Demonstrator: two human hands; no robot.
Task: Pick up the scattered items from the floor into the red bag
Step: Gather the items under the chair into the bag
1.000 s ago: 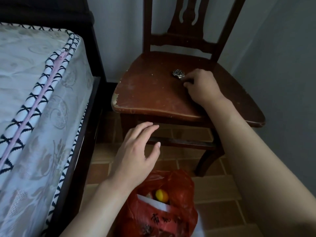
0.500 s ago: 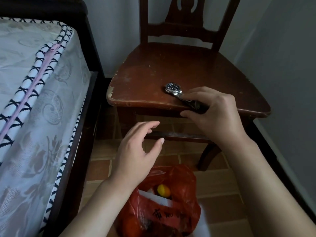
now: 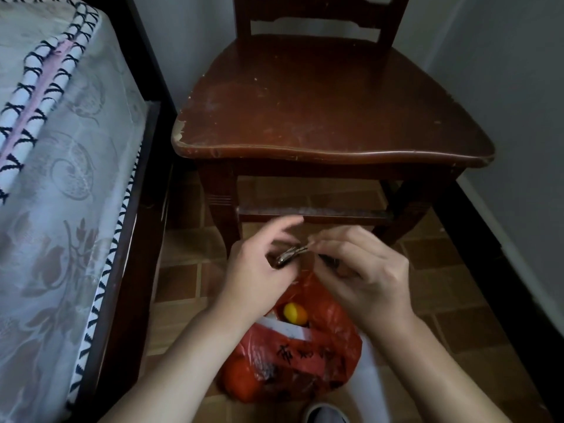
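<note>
A silver wristwatch point(image 3: 288, 254) is held in the air between both hands, just above the red bag point(image 3: 305, 361). My right hand point(image 3: 363, 270) pinches its metal band at the right end. My left hand point(image 3: 259, 267) cups the watch from the left, thumb and fingers curled round its case. The red plastic bag sits open on the tiled floor below, with a yellow-orange ball point(image 3: 294, 312), a white paper strip and an orange item inside. Part of the watch is hidden by my fingers.
A dark wooden chair point(image 3: 320, 117) stands right behind my hands, its front rung just beyond my fingers. A bed with a patterned cover point(image 3: 61, 178) runs along the left. A grey wall with dark skirting closes the right. A shoe tip point(image 3: 325, 415) shows at the bottom.
My right hand has carried the watch off the chair seat down to above the bag. My left hand has come up and taken hold of the watch's other end.
</note>
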